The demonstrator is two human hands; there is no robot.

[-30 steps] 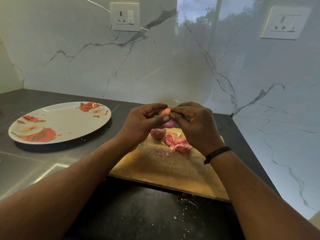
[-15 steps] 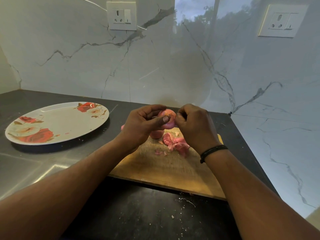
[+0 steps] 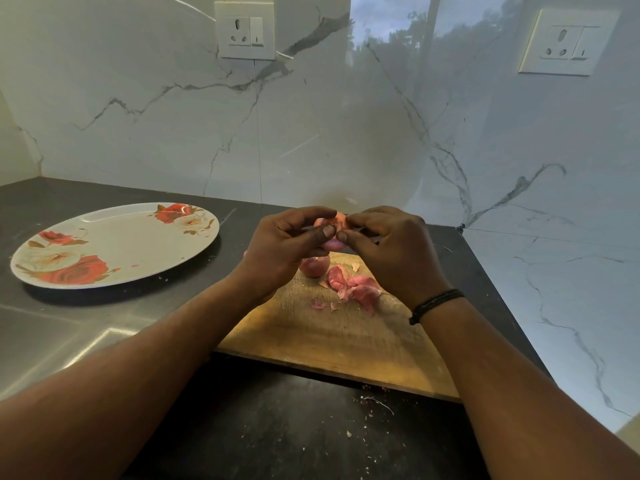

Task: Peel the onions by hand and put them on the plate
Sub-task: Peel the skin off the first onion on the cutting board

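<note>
Head view: I note left hand and right hand both pinching one onion above the board; plate lies well left, nearer the left hand.

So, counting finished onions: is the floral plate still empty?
Empty: the floral plate shows only its rose print, with no onion on it; both hands hold one onion.

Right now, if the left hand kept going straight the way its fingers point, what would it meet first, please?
Probably the right hand: the left hand points rightward across the held onion, fingertips nearly touching, though depth is unclear.
</note>
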